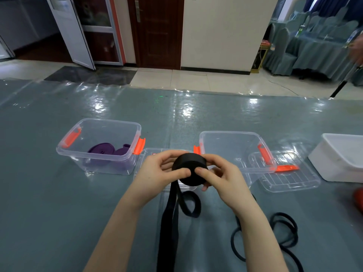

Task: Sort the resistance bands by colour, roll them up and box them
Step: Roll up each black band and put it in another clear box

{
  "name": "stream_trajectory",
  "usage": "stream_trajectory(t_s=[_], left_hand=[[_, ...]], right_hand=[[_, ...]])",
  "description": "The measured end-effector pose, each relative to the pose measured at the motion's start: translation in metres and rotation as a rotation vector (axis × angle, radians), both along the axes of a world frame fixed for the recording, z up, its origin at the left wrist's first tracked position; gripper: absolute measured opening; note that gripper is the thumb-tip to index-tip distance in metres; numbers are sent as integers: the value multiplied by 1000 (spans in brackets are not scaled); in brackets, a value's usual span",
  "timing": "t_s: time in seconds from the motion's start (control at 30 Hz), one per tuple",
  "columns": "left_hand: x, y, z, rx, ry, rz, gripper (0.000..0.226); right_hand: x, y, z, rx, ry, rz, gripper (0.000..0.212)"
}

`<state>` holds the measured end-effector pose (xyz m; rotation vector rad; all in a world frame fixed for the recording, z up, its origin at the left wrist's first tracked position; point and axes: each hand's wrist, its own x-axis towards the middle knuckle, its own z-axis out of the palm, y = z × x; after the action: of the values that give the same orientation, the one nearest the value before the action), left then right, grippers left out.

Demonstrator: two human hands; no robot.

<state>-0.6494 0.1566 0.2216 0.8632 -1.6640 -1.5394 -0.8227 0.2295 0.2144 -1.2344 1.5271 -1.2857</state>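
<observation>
Both hands hold a black band (189, 170) in the air above the table (49, 203), between the two clear boxes. Most of it is wound into a thick roll, and its loose tail hangs straight down toward the near edge of the view. The left hand (160, 170) curls around the left side of the roll with the thumb pressed on its face; the right hand (219, 176) grips the right side the same way, thumb on the face and fingers wrapped behind. The left box (125, 126) already holds purple bands (107, 150), rolled up as far as can be seen, so that colour looks finished. The right box (231, 134) appears to hold nothing yet and is probably meant for the black ones. Two clear lids lie on the table, one (290, 179) in front of the right box, the other (149, 152) partly hidden behind the hands. A second loose black band (284, 234) sprawls in loops on the table at the lower right, not yet rolled. By this showing the job is roughly past its midpoint: this roll needs its tail wound in and boxing, then the loose one follows. A white tub (334, 160) stands at the far right.
</observation>
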Motion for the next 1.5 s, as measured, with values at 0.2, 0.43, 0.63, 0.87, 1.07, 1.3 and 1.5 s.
stream_trajectory(t_s=[0.2, 0.43, 0.63, 0.87, 1.07, 1.3, 1.5], left_hand=[[2, -2, 1, -2, 30, 64, 37], [-2, 1, -2, -97, -89, 11, 40], [-6, 3, -7, 19, 45, 141, 39], [-2, 4, -6, -21, -20, 146, 38], [-6, 5, -7, -4, -17, 68, 36], [-6, 3, -4, 29, 57, 109, 31], [0, 1, -3, -7, -57, 18, 30]], right_hand=[[6, 2, 1, 60, -259, 64, 23], [-6, -1, 6, -8, 229, 65, 32], [-2, 0, 2, -15, -190, -60, 24], [-13, 0, 1, 64, 86, 38, 39], [-8, -1, -3, -26, 77, 3, 24], [0, -1, -5, 39, -200, -24, 20], [-12, -4, -4, 25, 87, 46, 24]])
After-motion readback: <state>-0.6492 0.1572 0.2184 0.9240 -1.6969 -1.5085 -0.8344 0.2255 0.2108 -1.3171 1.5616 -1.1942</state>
